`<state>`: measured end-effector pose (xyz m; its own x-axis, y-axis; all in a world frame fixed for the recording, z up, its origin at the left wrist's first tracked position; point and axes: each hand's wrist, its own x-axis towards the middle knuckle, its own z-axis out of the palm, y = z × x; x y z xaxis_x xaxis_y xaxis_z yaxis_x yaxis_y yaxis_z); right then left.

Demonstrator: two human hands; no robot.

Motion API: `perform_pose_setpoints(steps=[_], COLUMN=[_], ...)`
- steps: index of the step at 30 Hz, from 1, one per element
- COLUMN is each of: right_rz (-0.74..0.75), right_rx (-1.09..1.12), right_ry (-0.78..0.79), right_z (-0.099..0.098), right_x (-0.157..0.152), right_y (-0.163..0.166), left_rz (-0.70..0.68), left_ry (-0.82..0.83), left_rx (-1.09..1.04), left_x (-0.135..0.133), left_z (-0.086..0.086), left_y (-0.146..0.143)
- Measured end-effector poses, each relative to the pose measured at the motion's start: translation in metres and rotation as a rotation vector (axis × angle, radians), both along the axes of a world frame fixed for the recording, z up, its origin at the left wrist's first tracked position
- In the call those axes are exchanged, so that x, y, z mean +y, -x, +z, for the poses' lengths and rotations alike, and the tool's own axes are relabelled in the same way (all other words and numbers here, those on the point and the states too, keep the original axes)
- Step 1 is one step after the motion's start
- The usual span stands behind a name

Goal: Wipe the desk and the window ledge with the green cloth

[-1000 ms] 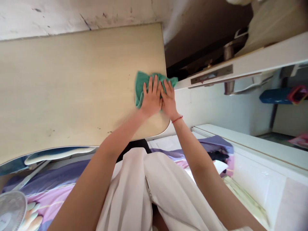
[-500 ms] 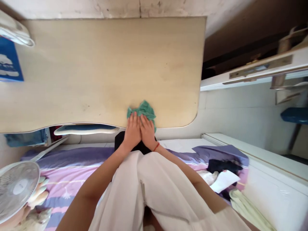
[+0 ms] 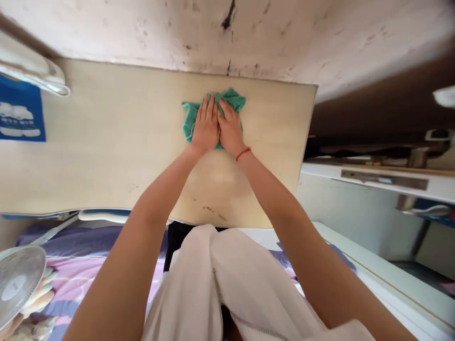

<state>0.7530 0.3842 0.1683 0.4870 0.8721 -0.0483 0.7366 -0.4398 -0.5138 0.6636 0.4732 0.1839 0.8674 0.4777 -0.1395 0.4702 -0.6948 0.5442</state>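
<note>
A crumpled green cloth [image 3: 191, 118] lies on the pale wooden tabletop [image 3: 124, 132], near the wall. My left hand [image 3: 206, 124] presses flat on the cloth, its fingers stretched toward the wall. Right beside it, my right hand [image 3: 231, 127] also lies flat on the cloth, with a red string bracelet [image 3: 243, 153] at the wrist. The two hands touch along their inner edges and hide the middle of the cloth. Dark specks [image 3: 208, 208] show on the tabletop closer to me.
A stained wall [image 3: 159, 33] borders the table's far side. At the left are a blue box [image 3: 21, 111] and a white object [image 3: 31, 61]. Below stand a fan [image 3: 17, 284] and a bed with purple and pink bedding [image 3: 71, 270]. A white door edge [image 3: 384, 180] is at the right.
Both hands have slid the green cloth from the table's near edge forward to near the wall. The arms are now stretched out, and the view has tilted toward the wall. Dark specks have appeared near the front edge.
</note>
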Motion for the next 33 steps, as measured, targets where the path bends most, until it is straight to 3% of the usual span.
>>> perform_pose_setpoints(steps=[2,5,10,13,17,22,26,30,33], right_rz=[0.003,0.017,-0.014,-0.041,-0.075,-0.063,-0.072,-0.045,-0.064], right_rx=[-0.009,-0.035,-0.051,-0.053,-0.02,0.048,0.12,0.182,0.148], right_ry=[-0.01,0.027,0.069,0.096,0.11,0.119,0.169,0.116,0.099], right_z=[0.002,0.01,0.023,0.025,0.026,0.029,0.041,0.05,0.046], right_x=[0.028,0.046,0.046,0.032,-0.022,-0.103,-0.143,-0.166,-0.164], right_y=[-0.034,-0.055,-0.053,-0.031,0.044,0.187,0.286,0.343,0.356], left_rz=[-0.022,-0.045,-0.05,-0.029,-0.073,-0.179,-0.292,-0.325,-0.302], left_ry=[-0.014,-0.072,-0.066,-0.053,-0.019,-0.046,-0.048,-0.04,-0.059], left_rx=[0.015,0.024,0.005,0.011,0.02,0.113,0.161,0.238,0.281], left_x=[0.03,0.049,0.047,0.034,-0.016,-0.086,-0.114,-0.129,-0.13], left_z=[0.0,0.005,0.011,0.011,0.016,0.028,0.046,0.06,0.057], left_y=[-0.031,-0.049,-0.048,-0.03,0.042,0.188,0.286,0.342,0.351])
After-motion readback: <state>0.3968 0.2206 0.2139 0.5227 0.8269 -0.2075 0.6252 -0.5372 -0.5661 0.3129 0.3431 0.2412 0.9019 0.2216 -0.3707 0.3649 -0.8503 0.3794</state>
